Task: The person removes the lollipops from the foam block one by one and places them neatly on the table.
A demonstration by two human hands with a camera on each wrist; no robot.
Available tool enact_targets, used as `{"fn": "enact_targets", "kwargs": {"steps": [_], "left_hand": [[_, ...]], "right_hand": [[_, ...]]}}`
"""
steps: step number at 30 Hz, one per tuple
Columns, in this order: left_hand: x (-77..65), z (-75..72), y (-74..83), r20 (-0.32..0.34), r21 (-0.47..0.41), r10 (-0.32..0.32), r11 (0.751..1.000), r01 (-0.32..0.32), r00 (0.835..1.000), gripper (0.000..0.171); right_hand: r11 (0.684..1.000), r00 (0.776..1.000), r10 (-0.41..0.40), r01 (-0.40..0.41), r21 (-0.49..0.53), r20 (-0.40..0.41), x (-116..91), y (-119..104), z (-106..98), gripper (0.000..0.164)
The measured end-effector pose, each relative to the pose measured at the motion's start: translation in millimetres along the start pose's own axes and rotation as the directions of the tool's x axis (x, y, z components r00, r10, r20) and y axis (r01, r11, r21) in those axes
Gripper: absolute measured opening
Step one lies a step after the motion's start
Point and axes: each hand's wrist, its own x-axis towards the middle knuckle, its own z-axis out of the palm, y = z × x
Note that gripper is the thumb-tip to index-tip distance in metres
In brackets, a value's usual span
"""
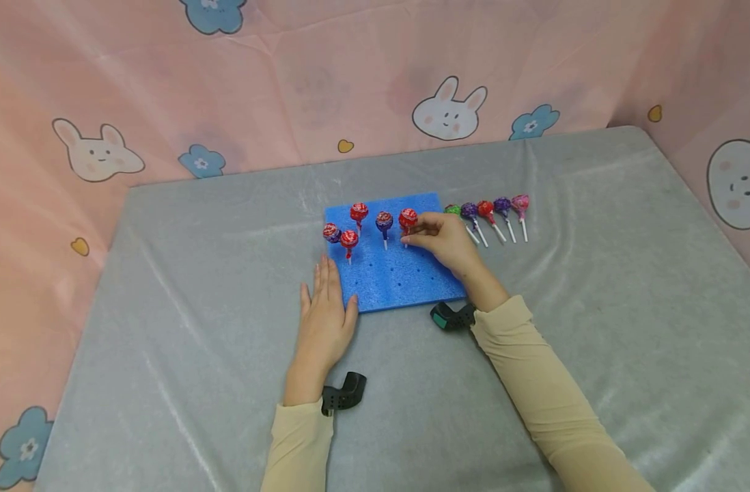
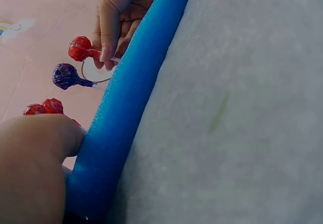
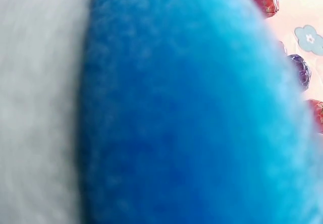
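Note:
A blue foam board (image 1: 399, 280) with small holes lies on the table, and several lollipops stand upright in it. My right hand (image 1: 451, 246) pinches a red lollipop (image 1: 408, 218) low on its stick, above the board's right part; the left wrist view shows the stick's lower end at the board. Close by stands a purple lollipop (image 1: 384, 221). Toward the left are two red lollipops, one farther back (image 1: 359, 210) and one nearer (image 1: 348, 238), beside a purple-and-red lollipop (image 1: 331, 233). My left hand (image 1: 326, 328) rests against the board's left edge, fingers straight.
Right of the board, several lollipops lie in a row on the grey cloth (image 1: 596, 287), among them a green one (image 1: 452, 209), a red one (image 1: 485, 208) and a pink one (image 1: 520, 202). A pink patterned curtain (image 1: 276, 89) hangs behind the table.

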Motion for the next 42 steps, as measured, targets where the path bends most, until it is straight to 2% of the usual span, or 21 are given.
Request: {"fn": "enact_targets", "kwargs": {"steps": [15, 28, 34, 42], "left_hand": [[-2.7, -1.5, -1.0, -0.018, -0.01, 0.004, 1.0, -0.004, 1.0, 0.067], [-3.1, -2.8, -2.2, -0.011, -0.01, -0.004, 1.0, 0.004, 1.0, 0.067], [-1.5, -2.4, -1.5, 0.011, 0.001, -0.016, 1.0, 0.016, 1.0, 0.066], [0.9, -1.1, 0.7, 0.031, 0.002, -0.024, 1.0, 0.024, 0.999, 0.068]], "right_hand": [[1.0, 0.999, -0.004, 0.004, -0.022, -0.036, -0.2, -4.2, 3.0, 0.018], [1.0, 0.998, -0.008, 0.009, 0.002, -0.055, -0.6, -8.7, 4.1, 0.017], [0.997, 0.996, 0.006, 0.001, 0.078, -0.087, -1.6, -9.5, 2.6, 0.019], [0.98, 0.994, -0.012, 0.034, 0.197, -0.111, -3.3, -7.5, -3.3, 0.021]]}}
